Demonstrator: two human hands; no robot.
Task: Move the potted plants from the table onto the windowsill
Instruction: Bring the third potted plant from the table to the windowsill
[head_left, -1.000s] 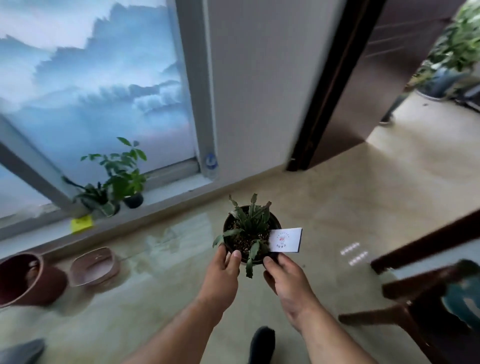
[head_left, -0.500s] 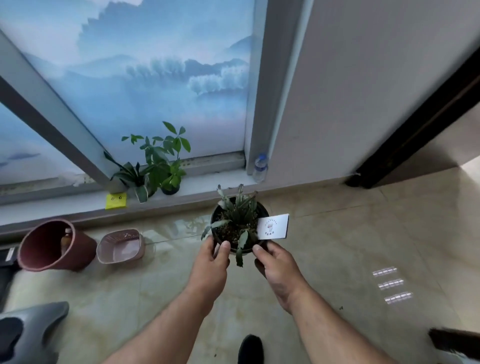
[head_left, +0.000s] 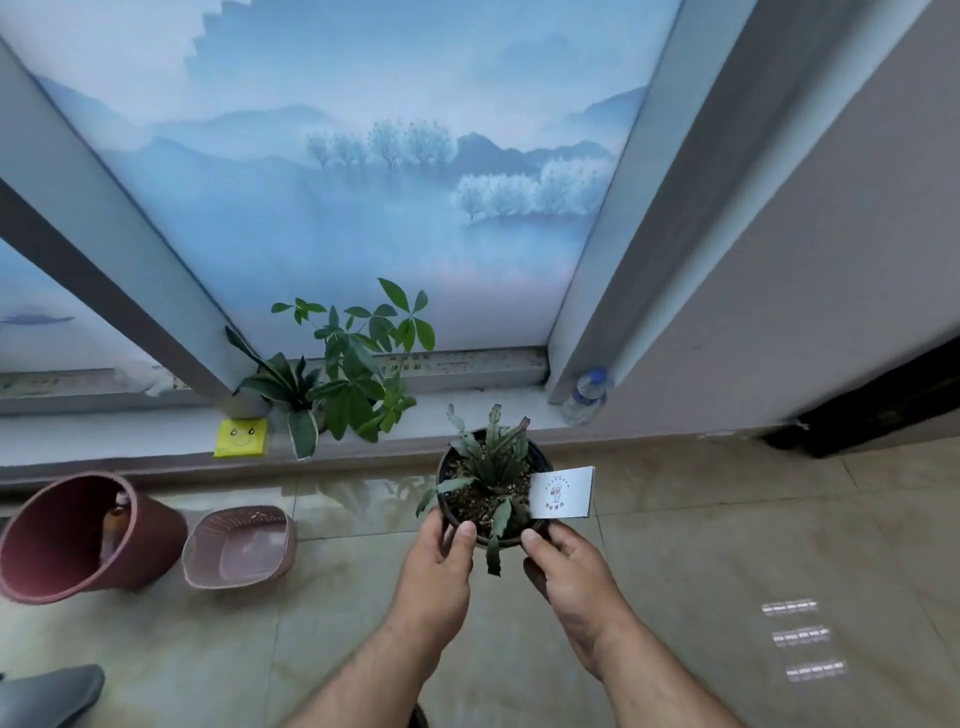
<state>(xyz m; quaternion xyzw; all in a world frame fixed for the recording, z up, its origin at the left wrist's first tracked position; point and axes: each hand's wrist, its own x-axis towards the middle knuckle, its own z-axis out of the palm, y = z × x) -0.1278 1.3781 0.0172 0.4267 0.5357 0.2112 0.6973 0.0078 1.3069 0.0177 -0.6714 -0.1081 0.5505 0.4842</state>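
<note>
Fingers of left hand (head_left: 435, 571) and right hand (head_left: 569, 569) clasped around black potted plant (head_left: 485, 486).

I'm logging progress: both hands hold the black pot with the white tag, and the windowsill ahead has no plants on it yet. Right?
Not quite. The head view shows both hands, left hand and right hand, holding the black pot with its white tag, but the windowsill already carries leafy plants.
</note>
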